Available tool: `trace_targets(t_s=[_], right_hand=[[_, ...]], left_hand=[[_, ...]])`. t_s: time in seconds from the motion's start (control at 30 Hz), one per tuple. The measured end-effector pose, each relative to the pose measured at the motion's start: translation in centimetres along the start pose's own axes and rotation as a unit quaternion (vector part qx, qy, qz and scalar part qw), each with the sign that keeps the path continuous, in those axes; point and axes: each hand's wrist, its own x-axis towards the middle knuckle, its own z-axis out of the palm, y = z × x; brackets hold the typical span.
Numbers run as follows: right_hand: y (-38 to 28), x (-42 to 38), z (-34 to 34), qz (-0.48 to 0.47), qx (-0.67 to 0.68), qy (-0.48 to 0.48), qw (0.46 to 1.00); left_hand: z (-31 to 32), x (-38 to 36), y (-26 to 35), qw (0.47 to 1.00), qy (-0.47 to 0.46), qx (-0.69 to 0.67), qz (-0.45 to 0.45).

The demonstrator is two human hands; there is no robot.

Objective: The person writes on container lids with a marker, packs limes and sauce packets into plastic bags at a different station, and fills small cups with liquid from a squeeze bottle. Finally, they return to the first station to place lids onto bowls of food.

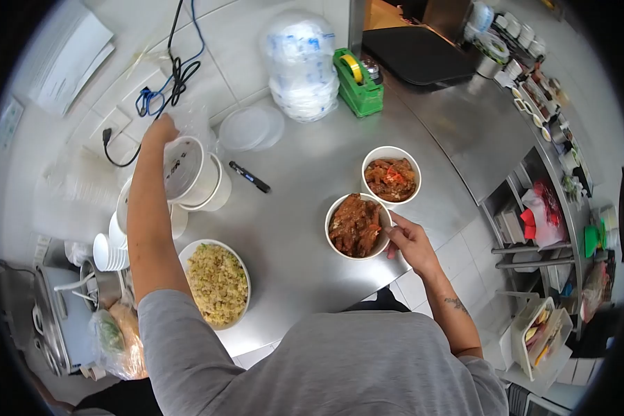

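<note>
1. Nearest the body: a grey-sleeved torso at the edge of a steel surface (305, 208). A large white bowl of rice (217, 283) sits just left of centre, close to the person.
2. Right hand (409, 239): grip closed on the rim of a white paper bowl of braised meat (356, 226), fingers over the right edge, bowl resting upright on the surface.
3. Just beyond, nearly touching it: a second paper bowl (391, 175), also filled with reddish-brown food, upright, not held.
4. Left hand (161, 130): arm stretched far out to the left, grip closed on the top of a stack of empty paper bowls (187, 170) lying tilted on its side, in clear plastic wrap.
5. Between the stack and the filled bowls: a black marker (250, 177) lying flat.
6. Farther back: flat clear lids (251, 127), a tall bagged stack of lids (301, 66), a green tape dispenser (358, 83) beside it.
7. Against the tiled wall: tangled black and blue cables (163, 90).
</note>
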Motion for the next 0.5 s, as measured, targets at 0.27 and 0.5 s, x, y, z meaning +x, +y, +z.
trace_targets(t_s=[0.27,0.5], right_hand=[[-0.1,0.6,-0.3,-0.002,-0.022,-0.017,1.000],[0.6,0.4,0.4,0.000,-0.010,-0.054,0.999]], left_hand=[[-1.3,-1.7,0.9,0.991,0.092,-0.079,-0.060],[-4.1,-1.4,-3.0,0.957,0.136,-0.234,0.106]])
